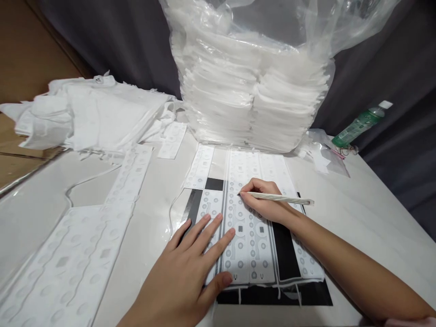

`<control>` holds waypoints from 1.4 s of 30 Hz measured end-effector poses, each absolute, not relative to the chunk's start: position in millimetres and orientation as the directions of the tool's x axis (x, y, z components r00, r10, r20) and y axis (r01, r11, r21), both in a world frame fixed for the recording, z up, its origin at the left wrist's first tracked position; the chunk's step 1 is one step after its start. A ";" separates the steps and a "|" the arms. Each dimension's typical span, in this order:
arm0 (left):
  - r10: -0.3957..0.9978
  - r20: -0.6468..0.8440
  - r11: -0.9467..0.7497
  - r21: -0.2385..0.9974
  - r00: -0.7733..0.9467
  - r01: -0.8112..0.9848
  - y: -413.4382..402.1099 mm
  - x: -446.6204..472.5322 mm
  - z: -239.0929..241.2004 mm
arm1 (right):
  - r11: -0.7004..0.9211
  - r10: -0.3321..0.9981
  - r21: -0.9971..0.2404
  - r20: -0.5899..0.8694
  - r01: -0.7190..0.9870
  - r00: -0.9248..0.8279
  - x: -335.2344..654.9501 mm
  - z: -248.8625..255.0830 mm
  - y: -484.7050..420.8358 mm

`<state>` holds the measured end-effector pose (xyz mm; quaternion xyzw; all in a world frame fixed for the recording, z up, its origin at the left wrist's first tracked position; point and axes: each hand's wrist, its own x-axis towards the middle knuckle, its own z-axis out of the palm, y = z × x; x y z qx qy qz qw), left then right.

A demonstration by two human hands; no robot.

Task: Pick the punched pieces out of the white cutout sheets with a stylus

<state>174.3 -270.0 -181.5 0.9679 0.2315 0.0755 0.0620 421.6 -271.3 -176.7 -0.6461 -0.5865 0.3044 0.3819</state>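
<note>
My right hand (264,200) is closed round a white pen (286,198) with a spiral-marked barrel. Its dark tip touches the upper part of a white panel (240,247) printed with grey circles, small squares and wavy shapes. Spread flat, my left hand (187,268) rests across the left side of the panels, fingers apart, holding nothing. Under the panels lies a black-and-clear backing sheet (286,250), its dark parts showing between and below them. Another printed strip (199,168) extends beyond at the upper left.
Longer printed white sheets (68,259) with a loose cord lie to the left. Behind them is a heap of white fabric (98,113). A clear plastic bag (252,91) full of stacked white pieces stands at the back. A green bottle (361,125) leans at the right.
</note>
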 end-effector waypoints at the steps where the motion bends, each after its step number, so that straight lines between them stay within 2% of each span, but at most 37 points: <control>1: 0.459 0.119 -0.884 0.162 0.880 0.439 -270.0 174.2 -181.5 | -0.016 0.991 -0.842 0.058 0.540 0.121 420.7 -175.9 -271.7; 4: 0.463 0.126 -0.881 0.177 0.878 0.439 -269.7 173.8 -181.6 | 0.061 0.988 -0.759 0.138 0.648 0.069 416.1 -174.2 -274.1; 8: 0.453 0.107 -0.889 0.133 0.885 0.438 -270.0 174.0 -180.6 | 0.296 0.929 -0.463 0.342 0.835 -0.139 408.9 -179.0 -280.1; 10: 0.448 0.100 -0.892 0.114 0.888 0.437 -270.1 174.4 -180.6 | 0.358 0.901 -0.347 0.372 0.867 -0.223 407.5 -184.5 -282.8; 12: 0.449 0.099 -0.892 0.114 0.888 0.438 -270.2 174.5 -181.6 | 0.383 0.889 -0.318 0.382 0.867 -0.253 408.2 -189.1 -284.3; 15: 0.453 0.107 -0.888 0.144 0.885 0.437 -270.6 174.1 -183.6 | 0.371 0.896 -0.402 0.391 0.837 -0.209 412.3 -189.4 -283.6; 21: 0.465 0.127 -0.876 0.209 0.876 0.434 -272.5 173.2 -183.0 | 0.082 0.978 -0.664 0.196 0.743 0.068 418.3 -172.7 -277.6; 24: 0.464 0.133 -0.877 0.210 0.876 0.433 -273.4 173.4 -183.3 | 0.036 0.977 -0.783 0.159 0.621 0.144 410.3 -167.7 -271.6; 27: 0.469 0.144 -0.873 0.228 0.872 0.432 -274.6 173.4 -185.3 | 0.009 0.986 -0.876 0.088 0.482 0.142 395.3 -167.6 -262.8; 36: 0.504 0.155 -0.845 0.292 0.850 0.448 -275.3 170.3 -185.1 | -0.066 0.990 -0.905 -0.008 0.421 0.138 375.0 -178.3 -246.1; 42: 0.509 0.151 -0.838 0.312 0.847 0.448 -274.6 171.4 -185.4 | -0.062 0.992 -0.895 -0.006 0.441 0.127 375.3 -178.8 -247.0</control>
